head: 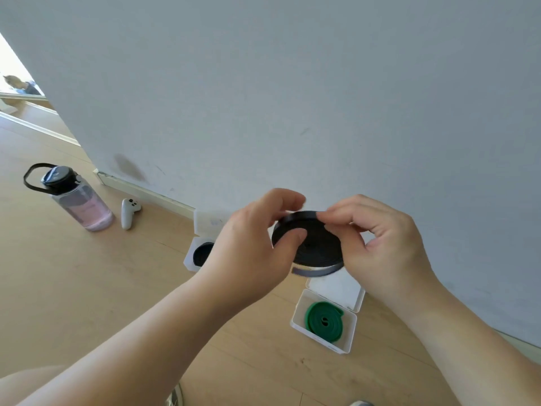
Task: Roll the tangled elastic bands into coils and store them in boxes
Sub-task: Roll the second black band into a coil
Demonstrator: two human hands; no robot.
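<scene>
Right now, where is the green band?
The green band lies coiled in the open white box on the floor, right of centre in the head view, just below the black coil.

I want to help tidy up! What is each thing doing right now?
Black band: nearly coiled, pinched by left hand and right hand, end loose.
Green band: coiled, in open right box.
Dark band: in open left box.
Bottle: upright, cap on.
Controller: lying on floor.
</scene>
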